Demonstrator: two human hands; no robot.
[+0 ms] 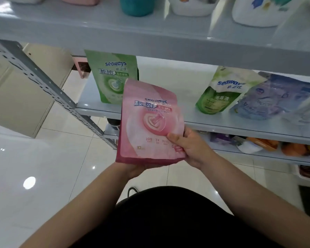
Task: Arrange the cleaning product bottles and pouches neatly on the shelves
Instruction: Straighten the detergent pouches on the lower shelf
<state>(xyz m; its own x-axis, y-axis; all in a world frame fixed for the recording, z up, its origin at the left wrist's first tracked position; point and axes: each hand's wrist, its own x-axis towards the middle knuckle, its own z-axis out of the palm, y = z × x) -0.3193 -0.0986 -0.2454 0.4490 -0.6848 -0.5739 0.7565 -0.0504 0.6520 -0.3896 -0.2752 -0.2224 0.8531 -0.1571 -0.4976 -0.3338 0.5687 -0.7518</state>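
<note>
While the right hand point(191, 149) pinches the pink pouch point(150, 122) at its lower right corner, thumb on the front, the left hand point(138, 170) props its bottom edge from below, and with its fingers hidden I cannot tell their grip. Held upright before the shelf point(168, 97), the pouch has a green pouch point(113, 77) standing at its 11 o'clock and a leaning green-white pouch point(220, 93) and a blue pouch point(272, 97) at 2 o'clock.

The left hand point(138, 170) lies mostly hidden under the pink pouch point(150, 122) (fingers unseen), and the top-shelf bottles point(188, 6) are cut off.
</note>
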